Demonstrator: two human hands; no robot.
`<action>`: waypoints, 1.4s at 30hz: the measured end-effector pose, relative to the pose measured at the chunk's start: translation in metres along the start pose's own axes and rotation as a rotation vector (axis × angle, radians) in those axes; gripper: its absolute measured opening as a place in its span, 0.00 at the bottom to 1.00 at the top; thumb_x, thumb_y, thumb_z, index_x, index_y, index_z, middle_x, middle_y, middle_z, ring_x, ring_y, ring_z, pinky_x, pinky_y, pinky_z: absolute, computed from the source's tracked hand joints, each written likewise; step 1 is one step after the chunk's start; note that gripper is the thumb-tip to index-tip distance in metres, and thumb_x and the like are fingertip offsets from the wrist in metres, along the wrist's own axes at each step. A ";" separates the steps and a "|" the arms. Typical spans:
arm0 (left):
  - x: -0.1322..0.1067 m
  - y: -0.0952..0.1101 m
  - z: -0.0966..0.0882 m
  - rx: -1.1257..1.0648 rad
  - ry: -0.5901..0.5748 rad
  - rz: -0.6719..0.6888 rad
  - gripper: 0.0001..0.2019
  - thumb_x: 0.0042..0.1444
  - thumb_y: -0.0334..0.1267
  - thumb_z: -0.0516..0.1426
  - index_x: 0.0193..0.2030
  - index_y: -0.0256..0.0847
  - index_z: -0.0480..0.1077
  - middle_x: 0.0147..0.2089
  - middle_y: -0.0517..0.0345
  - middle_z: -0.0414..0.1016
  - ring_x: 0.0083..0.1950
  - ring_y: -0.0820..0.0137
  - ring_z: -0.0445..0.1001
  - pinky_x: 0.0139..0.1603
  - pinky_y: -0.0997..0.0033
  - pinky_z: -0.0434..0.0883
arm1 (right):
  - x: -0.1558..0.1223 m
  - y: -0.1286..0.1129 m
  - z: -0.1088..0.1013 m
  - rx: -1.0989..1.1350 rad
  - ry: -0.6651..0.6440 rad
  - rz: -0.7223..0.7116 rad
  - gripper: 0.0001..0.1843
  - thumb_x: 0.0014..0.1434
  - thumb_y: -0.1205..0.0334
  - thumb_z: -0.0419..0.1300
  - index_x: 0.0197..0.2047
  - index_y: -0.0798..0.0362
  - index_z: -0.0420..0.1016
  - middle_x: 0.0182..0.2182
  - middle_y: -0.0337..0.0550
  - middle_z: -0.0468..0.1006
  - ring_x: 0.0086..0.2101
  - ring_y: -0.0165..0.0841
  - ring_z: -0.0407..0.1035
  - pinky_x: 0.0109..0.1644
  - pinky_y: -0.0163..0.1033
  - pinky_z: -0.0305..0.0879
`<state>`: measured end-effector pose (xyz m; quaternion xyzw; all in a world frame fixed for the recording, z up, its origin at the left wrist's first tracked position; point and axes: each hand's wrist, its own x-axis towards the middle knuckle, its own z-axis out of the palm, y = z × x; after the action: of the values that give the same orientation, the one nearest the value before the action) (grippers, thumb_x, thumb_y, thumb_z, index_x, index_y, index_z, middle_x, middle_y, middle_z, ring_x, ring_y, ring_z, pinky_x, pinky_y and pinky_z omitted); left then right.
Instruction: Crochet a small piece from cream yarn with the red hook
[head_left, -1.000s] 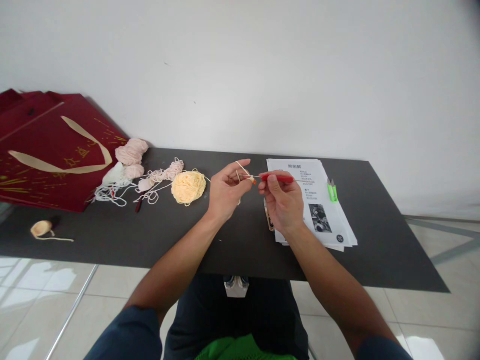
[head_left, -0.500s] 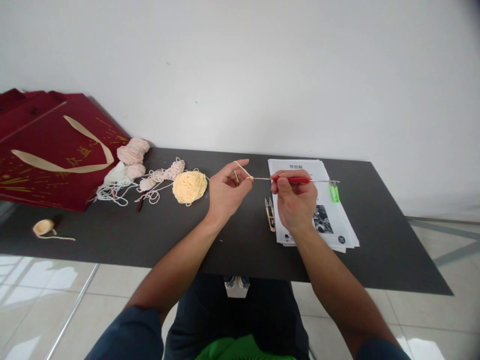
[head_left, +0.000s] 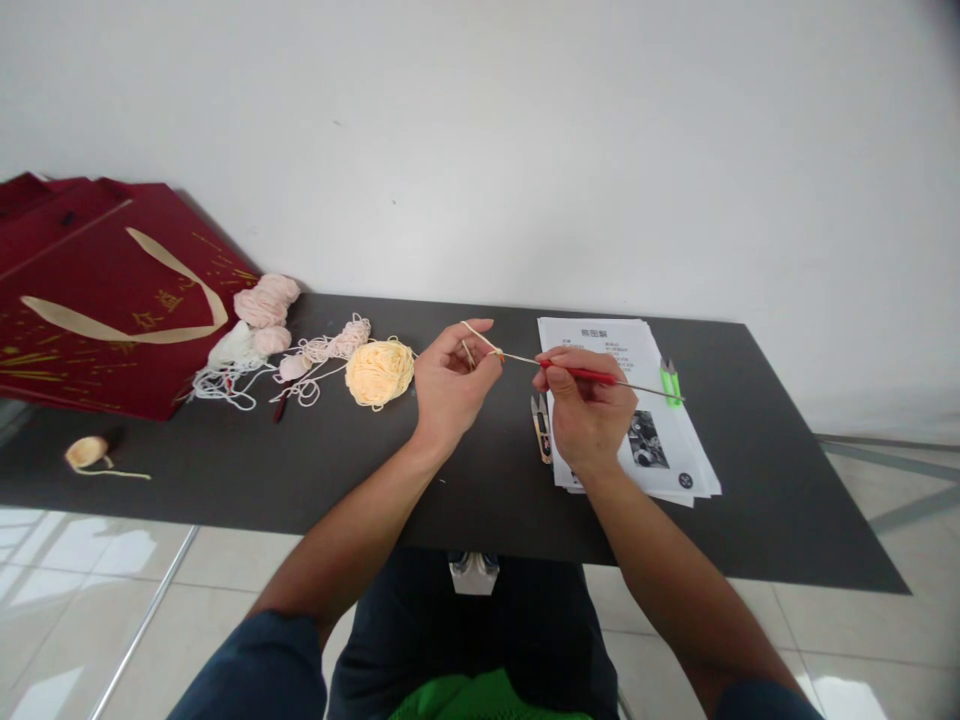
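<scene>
Hook (head_left: 579,373) in right hand (head_left: 589,415).

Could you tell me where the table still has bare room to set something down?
Free patches: the dark table right of the paper stack, and the front strip between the small yarn scrap and the left hand. Crowded: the back left, around the yellow yarn ball, pink yarn and red bag.
</scene>
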<state>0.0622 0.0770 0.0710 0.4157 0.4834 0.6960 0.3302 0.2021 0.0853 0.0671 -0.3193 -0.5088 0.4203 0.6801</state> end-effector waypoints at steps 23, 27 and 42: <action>0.000 -0.005 0.002 0.000 0.164 -0.022 0.15 0.50 0.31 0.68 0.46 0.43 0.80 0.30 0.64 0.81 0.27 0.77 0.72 0.32 0.75 0.69 | -0.015 0.010 -0.009 -0.316 -0.239 -0.365 0.21 0.62 0.71 0.68 0.51 0.34 0.85 0.48 0.39 0.89 0.44 0.38 0.85 0.49 0.48 0.85; 0.000 -0.004 0.003 -0.033 0.166 -0.050 0.14 0.50 0.32 0.69 0.45 0.42 0.80 0.31 0.63 0.81 0.26 0.78 0.71 0.31 0.76 0.68 | -0.012 0.015 -0.008 -0.345 -0.254 -0.495 0.24 0.62 0.76 0.66 0.54 0.39 0.84 0.49 0.41 0.88 0.44 0.36 0.85 0.47 0.44 0.86; 0.010 0.005 -0.002 -0.632 -0.117 -0.396 0.24 0.47 0.26 0.67 0.53 0.35 0.78 0.24 0.67 0.69 0.26 0.81 0.62 0.31 0.77 0.62 | -0.013 0.021 0.001 -0.035 -0.175 -0.102 0.14 0.61 0.67 0.71 0.46 0.37 0.87 0.49 0.37 0.88 0.41 0.37 0.85 0.48 0.49 0.86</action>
<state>0.0557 0.0829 0.0777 0.2308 0.2963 0.7086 0.5974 0.1945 0.0828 0.0440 -0.2670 -0.5893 0.4025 0.6477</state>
